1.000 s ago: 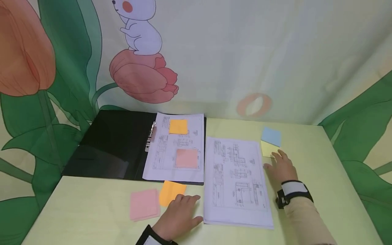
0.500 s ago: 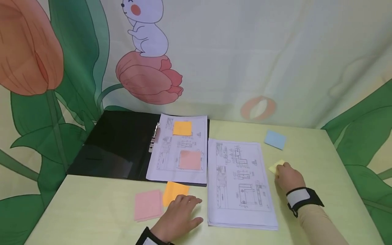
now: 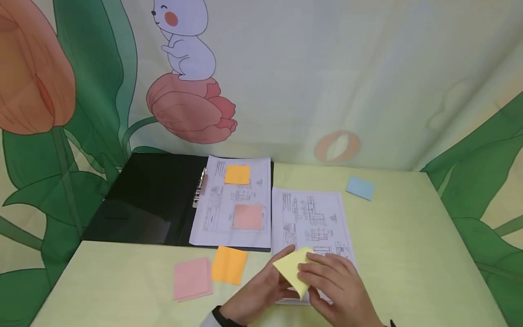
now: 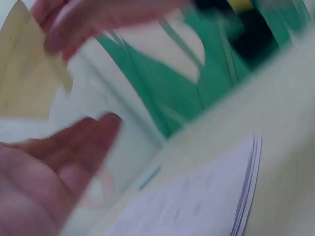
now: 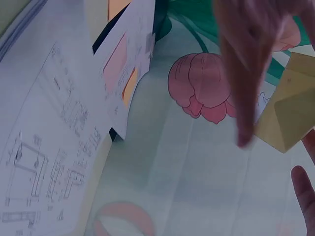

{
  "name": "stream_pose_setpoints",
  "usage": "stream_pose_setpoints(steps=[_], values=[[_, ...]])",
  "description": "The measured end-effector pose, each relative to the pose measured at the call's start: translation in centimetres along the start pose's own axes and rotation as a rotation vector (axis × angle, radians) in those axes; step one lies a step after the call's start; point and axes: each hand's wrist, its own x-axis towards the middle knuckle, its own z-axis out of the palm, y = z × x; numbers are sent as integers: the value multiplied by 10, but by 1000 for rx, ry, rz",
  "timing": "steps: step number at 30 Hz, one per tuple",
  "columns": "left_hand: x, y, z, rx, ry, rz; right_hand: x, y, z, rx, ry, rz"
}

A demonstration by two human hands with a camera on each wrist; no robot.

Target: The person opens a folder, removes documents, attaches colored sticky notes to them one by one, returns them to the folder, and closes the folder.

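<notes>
A yellow sticky note (image 3: 292,268) is held up over the lower part of the stack of printed drawings (image 3: 302,213). My right hand (image 3: 341,288) pinches it from the right, with fingers across its face and the thumb below. Close at the note's left side is my left hand (image 3: 256,295), its thumb and index finger spread. In the left wrist view, the left hand (image 4: 49,177) has its palm turned up and fingers straight, below the yellow note (image 4: 24,73). The right wrist view shows the note (image 5: 288,105) near the right edge, blurred fingers beside it.
Behind and left lies an open black folder (image 3: 139,195) with clipped drawings bearing an orange note (image 3: 237,174) and a pink note (image 3: 248,216). Loose pink notes (image 3: 192,279) and orange notes (image 3: 229,265) lie in front. A blue note (image 3: 360,187) sits at the back right.
My right hand has picked the yellow note up from the table's right side and brought it left over the drawings. My left hand has moved right and turned to meet it.
</notes>
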Motion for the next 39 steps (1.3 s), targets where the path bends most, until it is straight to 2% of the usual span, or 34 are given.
stream_pose_setpoints(steps=[1,2,4,7,13,15,17,18,22,24,26,28,30,31,33,35,38,39], values=[[1,0,3,-136,-46,61,2,-6,4,23,4,-25],[3,0,6,-220,-69,104,2,-10,7,37,2,-25],[4,1,9,-294,-61,166,1,-17,10,60,-6,8],[3,1,9,-274,-37,178,0,-20,9,59,10,35],[2,4,7,-183,-32,114,14,-23,-1,52,182,-51],[3,5,9,-134,-32,79,17,-26,-3,64,208,3],[4,6,12,-79,2,52,15,-29,-2,76,219,110],[4,6,14,-50,51,42,13,-30,-1,93,224,181],[7,7,21,24,363,25,2,-32,7,164,195,540],[8,8,23,24,508,16,-1,-33,11,224,163,777],[8,8,21,-1,597,-7,-1,-33,12,293,109,1014],[8,8,19,-21,666,-23,-1,-33,12,385,38,1211],[8,8,16,-38,718,-30,-2,-33,11,467,-39,1320],[8,8,15,-39,731,-36,-3,-33,10,485,-67,1333],[8,6,13,-45,716,-37,-5,-34,10,469,-80,1249],[8,4,13,-59,647,-45,-8,-36,11,376,-54,1074],[6,3,15,-72,477,-57,-10,-35,15,154,14,739],[5,3,16,-74,433,-54,-11,-35,16,100,27,657]])
